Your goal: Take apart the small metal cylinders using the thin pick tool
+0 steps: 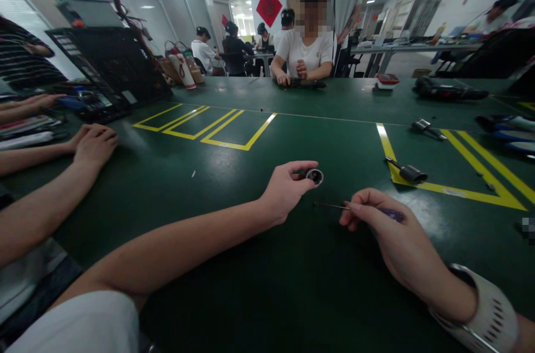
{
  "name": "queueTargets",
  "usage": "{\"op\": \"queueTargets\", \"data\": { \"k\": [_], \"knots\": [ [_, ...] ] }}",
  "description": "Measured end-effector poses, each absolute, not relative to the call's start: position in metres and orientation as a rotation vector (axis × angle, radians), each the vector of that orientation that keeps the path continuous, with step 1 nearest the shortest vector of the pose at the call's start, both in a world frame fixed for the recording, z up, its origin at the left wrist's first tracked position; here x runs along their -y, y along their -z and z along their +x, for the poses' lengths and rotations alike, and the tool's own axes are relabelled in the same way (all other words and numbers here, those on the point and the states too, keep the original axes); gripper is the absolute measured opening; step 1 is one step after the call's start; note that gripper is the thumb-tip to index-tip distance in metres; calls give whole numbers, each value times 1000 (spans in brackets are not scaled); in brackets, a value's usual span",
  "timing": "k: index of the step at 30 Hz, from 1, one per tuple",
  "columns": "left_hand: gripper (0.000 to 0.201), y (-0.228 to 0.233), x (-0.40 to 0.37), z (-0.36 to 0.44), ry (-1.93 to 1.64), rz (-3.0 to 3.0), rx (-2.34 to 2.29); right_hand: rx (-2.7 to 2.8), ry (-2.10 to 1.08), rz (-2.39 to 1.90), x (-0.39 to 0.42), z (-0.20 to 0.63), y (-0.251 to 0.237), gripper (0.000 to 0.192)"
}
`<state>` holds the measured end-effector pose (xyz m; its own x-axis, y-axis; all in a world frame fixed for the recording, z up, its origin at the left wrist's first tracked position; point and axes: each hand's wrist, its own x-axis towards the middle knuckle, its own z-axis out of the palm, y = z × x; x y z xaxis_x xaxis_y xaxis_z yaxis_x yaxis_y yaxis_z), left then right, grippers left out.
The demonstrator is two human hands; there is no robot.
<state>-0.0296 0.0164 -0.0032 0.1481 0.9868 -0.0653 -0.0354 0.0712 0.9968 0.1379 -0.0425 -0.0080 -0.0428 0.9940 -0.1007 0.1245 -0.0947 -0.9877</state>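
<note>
My left hand (288, 189) is closed around a small round metal part (315, 177), whose hollow end faces me. Thumb and fingers pinch its rim above the table. In my right hand (378, 219) is a thin-shafted screwdriver (332, 206) with a dark purplish handle, mostly covered by the palm. Its tip points left, just below the metal part and apart from it. A tiny dark piece appears at the tip, too small to name. Further right, a dark metal cylinder with a shaft (412, 173) lies on the yellow tape.
Another metal cylinder with a shaft (428, 129) lies farther back, near blue-handled tools (510, 133) and a black power tool (451, 89). Yellow tape outlines (225, 145) mark the green table (200, 264). At left rest another person's hands (94, 144); a person (307, 52) sits opposite.
</note>
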Motion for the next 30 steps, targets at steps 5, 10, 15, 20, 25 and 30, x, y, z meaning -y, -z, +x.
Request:
{"op": "queueTargets", "data": {
  "k": [5, 10, 15, 20, 25, 30],
  "knots": [
    [40, 3, -16, -30, -1059, 1214, -1087, 1475, -1171, -1447, 44, 137, -1, 16],
    [35, 4, -17, -32, -1081, 1245, -1082, 1782, -943, -1540, 47, 138, -18, 17],
    [25, 3, -17, -31, -1065, 1250, -1036, 1957, -710, -1458, 52, 138, -16, 17],
    [25, 5, -17, -31, -1066, 1230, -1027, 1878, -509, -1236, 59, 143, -5, 19],
    [25, 5, -16, -31, -1056, 1224, -974, 1872, -326, -1062, 60, 145, -3, 11],
    [23, 0, -8, -27, -1070, 1211, -958, 1958, -283, -1066, 58, 141, -1, 9]
  ]
}}
